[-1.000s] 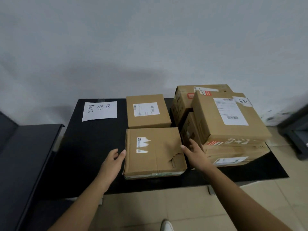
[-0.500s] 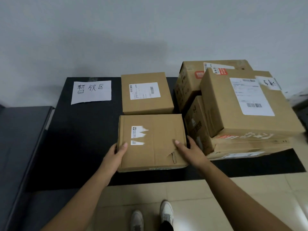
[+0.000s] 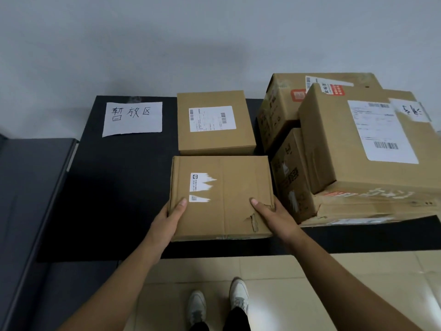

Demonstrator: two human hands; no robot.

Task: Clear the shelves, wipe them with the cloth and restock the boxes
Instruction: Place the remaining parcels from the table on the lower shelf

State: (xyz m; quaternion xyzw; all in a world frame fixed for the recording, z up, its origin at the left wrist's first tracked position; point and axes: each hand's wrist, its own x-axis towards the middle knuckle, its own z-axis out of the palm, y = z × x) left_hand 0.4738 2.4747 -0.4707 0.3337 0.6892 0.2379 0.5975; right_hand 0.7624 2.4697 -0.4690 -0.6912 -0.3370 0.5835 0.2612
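Observation:
A flat cardboard box [image 3: 229,187] with a torn white label and a ripped front corner lies near the front of the black mat [image 3: 114,187]. My left hand [image 3: 168,220] grips its left side, thumb on top. My right hand [image 3: 272,215] grips its right side, thumb on the lid by the tear. Behind it sits a smaller box [image 3: 214,120] with a barcode label. To the right, three larger boxes are piled up: a big labelled box [image 3: 372,142] on top, one behind [image 3: 281,108] and a crushed one underneath [image 3: 293,177].
A white paper sign [image 3: 133,118] with handwritten characters lies at the mat's back left. A dark grey shelf board [image 3: 28,187] runs along the left. Pale wall stands behind. Beige floor tiles and my white shoes [image 3: 217,304] are below.
Both hands went from hovering beside the flat box to gripping its sides. The view has come closer and tilted down, bringing my shoes into sight.

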